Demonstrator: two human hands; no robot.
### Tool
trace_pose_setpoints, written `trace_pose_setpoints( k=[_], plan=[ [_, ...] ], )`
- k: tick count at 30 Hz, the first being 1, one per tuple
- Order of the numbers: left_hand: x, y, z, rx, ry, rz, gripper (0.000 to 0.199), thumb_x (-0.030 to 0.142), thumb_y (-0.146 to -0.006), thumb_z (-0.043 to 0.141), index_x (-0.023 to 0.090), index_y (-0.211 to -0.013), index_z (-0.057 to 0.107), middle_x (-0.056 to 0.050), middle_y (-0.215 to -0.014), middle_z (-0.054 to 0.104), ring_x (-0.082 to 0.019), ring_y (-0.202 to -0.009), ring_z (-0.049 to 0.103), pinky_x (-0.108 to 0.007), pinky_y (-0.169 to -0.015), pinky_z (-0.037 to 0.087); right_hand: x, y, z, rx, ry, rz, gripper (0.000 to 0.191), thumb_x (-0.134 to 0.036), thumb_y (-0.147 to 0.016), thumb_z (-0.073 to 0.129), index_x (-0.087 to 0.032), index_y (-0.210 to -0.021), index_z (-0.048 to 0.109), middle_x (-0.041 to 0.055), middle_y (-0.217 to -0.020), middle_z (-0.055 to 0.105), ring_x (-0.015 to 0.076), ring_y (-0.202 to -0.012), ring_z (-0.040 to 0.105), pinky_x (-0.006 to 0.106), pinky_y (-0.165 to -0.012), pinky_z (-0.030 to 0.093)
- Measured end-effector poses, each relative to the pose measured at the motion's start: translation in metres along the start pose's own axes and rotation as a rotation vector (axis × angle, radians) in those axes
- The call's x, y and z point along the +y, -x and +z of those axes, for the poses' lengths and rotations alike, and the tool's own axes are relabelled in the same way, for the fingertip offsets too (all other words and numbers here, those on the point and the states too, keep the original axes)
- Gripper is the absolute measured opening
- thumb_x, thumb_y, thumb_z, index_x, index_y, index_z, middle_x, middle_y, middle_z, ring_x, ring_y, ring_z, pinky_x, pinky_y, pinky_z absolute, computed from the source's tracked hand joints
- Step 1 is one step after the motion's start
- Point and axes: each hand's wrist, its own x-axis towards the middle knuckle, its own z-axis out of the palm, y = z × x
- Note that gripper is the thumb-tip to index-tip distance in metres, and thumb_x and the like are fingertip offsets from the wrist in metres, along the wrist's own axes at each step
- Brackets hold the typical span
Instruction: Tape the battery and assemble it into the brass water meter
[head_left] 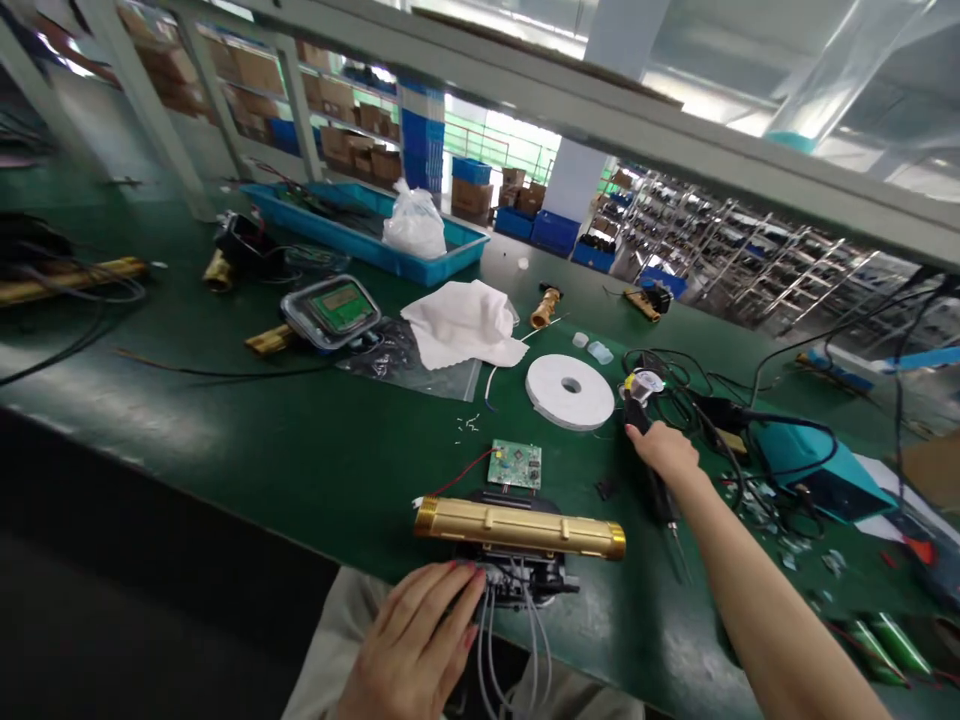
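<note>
My left hand (412, 640) is at the bottom of the view, its fingers curled on a black plastic housing (517, 575) with several grey cables hanging from it. A brass tube (517, 528) lies across that housing. Above the tube sits a small green circuit board (514, 464), joined by a red wire. My right hand (660, 450) closes around the black handle of a soldering iron (660, 497), whose thin metal tip points toward me. A white ring of tape or foam (570, 391) lies to the left of my right hand.
A teal soldering station (814, 470) and tangled black cables (675, 395) lie on the green bench (247, 430) at the right. Farther back are a white cloth (461, 323), a meter unit (330, 312), and a blue tray (360, 235). Shelves of cartons stand beyond.
</note>
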Motion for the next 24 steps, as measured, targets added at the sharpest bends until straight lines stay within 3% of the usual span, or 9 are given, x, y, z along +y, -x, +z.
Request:
trace_pose_setpoints(
  k=[2,5,8,11,14,17,19,24],
  plan=[
    [0.005,-0.001,0.001,-0.03,0.004,-0.02,0.036,0.014,-0.085,0.052,0.017,-0.12,0.059,-0.005,-0.117,0.064,-0.018,-0.113,0.054,-0.031,-0.105,0.037,-0.005,0.004,0.002,-0.013,0.004,-0.039,0.03,-0.038,-0.086,0.056,-0.011,-0.099,0.061,0.0125,-0.102,0.062,0.0233,-0.097,0.06,0.044,-0.084,0.047],
    [0.01,-0.004,0.003,-0.013,0.02,-0.057,0.034,0.014,-0.086,0.049,0.019,-0.118,0.06,-0.003,-0.116,0.065,-0.017,-0.113,0.054,-0.032,-0.109,0.031,-0.025,0.025,-0.013,-0.026,-0.044,-0.209,0.03,-0.036,-0.089,0.049,-0.011,-0.1,0.062,0.017,-0.102,0.064,0.0272,-0.1,0.059,0.042,-0.085,0.043],
    [0.01,-0.009,0.001,0.008,0.021,-0.046,0.032,0.013,-0.085,0.05,0.019,-0.115,0.062,-0.002,-0.113,0.067,-0.016,-0.111,0.055,-0.034,-0.113,0.026,-0.056,0.067,-0.032,-0.121,-0.138,-0.476,0.029,-0.04,-0.091,0.044,-0.021,-0.103,0.062,0.0059,-0.103,0.067,0.0188,-0.097,0.061,0.032,-0.085,0.045],
    [0.009,-0.011,-0.005,-0.031,0.002,0.001,0.035,0.013,-0.083,0.053,0.018,-0.117,0.06,-0.004,-0.114,0.066,-0.018,-0.111,0.056,-0.036,-0.111,0.031,-0.085,0.113,-0.037,-0.3,-0.109,-0.811,0.035,-0.047,-0.084,0.053,-0.018,-0.103,0.061,0.0096,-0.102,0.067,0.0255,-0.097,0.061,0.04,-0.084,0.045],
    [0.008,-0.003,-0.011,-0.004,0.027,-0.044,0.038,0.012,-0.084,0.051,0.019,-0.122,0.057,-0.006,-0.116,0.064,-0.019,-0.112,0.055,-0.034,-0.104,0.041,-0.099,0.143,-0.028,-0.376,0.03,-0.876,0.025,-0.035,-0.08,0.062,-0.017,-0.097,0.061,0.0082,-0.093,0.068,0.0266,-0.085,0.062,0.041,-0.077,0.047],
    [0.009,0.01,-0.015,0.028,0.121,-0.218,0.039,0.015,-0.086,0.049,0.019,-0.125,0.052,-0.007,-0.117,0.062,-0.018,-0.112,0.056,-0.029,-0.096,0.048,-0.096,0.153,-0.017,-0.306,0.055,-0.843,0.012,-0.02,-0.082,0.058,-0.017,-0.093,0.059,0.0063,-0.088,0.068,0.0252,-0.081,0.063,0.041,-0.076,0.048],
    [0.009,0.017,-0.017,0.036,0.207,-0.396,0.04,0.019,-0.088,0.049,0.02,-0.128,0.049,-0.008,-0.119,0.061,-0.018,-0.111,0.057,-0.028,-0.093,0.05,-0.087,0.156,-0.012,-0.222,0.013,-0.84,0.013,-0.017,-0.081,0.058,-0.017,-0.094,0.058,0.006,-0.088,0.068,0.0246,-0.081,0.063,0.041,-0.077,0.049],
    [0.014,0.011,-0.02,-0.02,0.575,-0.806,0.035,0.033,-0.091,0.046,0.026,-0.125,0.049,-0.006,-0.121,0.062,-0.019,-0.109,0.06,-0.033,-0.094,0.051,-0.045,0.161,-0.013,0.197,-0.194,-0.78,0.026,-0.025,-0.086,0.053,-0.019,-0.111,0.052,0.0089,-0.099,0.068,0.0244,-0.091,0.064,0.039,-0.079,0.051]
  ],
)
